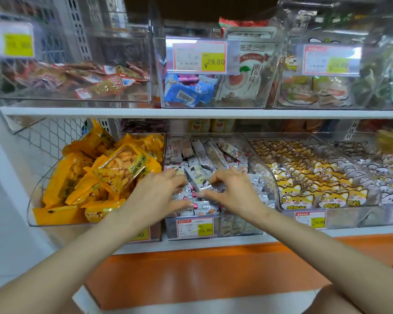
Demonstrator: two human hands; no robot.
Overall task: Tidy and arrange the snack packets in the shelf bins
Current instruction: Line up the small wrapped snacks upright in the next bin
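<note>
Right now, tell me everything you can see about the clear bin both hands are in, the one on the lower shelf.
The middle bin is clear, glossy plastic with a low, curved front wall, sitting on the lower white shelf between the bin of orange packets and the bin of cat-face packets. It is nearly full of small silver-white packets, jumbled at the back and flatter in front. A price tag reading 15.80 is fixed to its front. The left hand and right hand rest on the packets, fingers pinching one.

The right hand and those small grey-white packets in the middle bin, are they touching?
Touching. The head view shows the right hand pinching one small grey-white packet, its fingers resting on the pile in the middle bin.
</note>
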